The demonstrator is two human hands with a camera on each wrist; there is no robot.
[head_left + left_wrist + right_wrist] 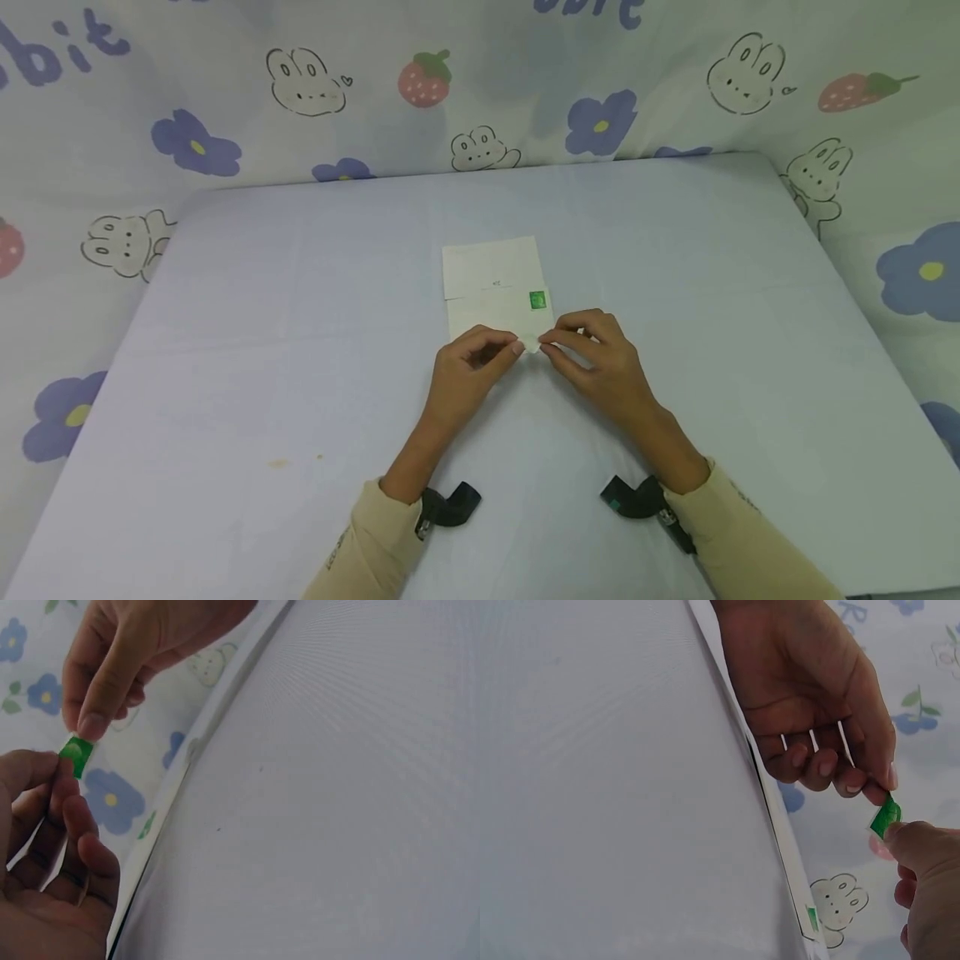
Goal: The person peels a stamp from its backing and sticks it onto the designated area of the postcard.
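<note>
A small green stamp (76, 754) is held up between both hands, its pale back (531, 343) showing in the head view. My left hand (467, 365) pinches one edge of it between thumb and forefinger. On the opposite side, my right hand (606, 367) pinches it the same way, and the stamp (886, 817) looks slightly bent in the right wrist view. Just beyond the fingertips lies a cream paper envelope (487, 312) with a small printed mark near its middle. Another green stamp (537, 300) sits on its right side. The fingers partly cover the envelope's near edge.
The envelope lies on a white-covered table (300, 292). Behind it hangs a cloth (510, 75) printed with rabbits, strawberries and blue flowers. A black wrist camera (453, 504) is strapped at the left cuff, another wrist camera (633, 498) at the right. Small yellowish stains (278, 463) mark the tabletop.
</note>
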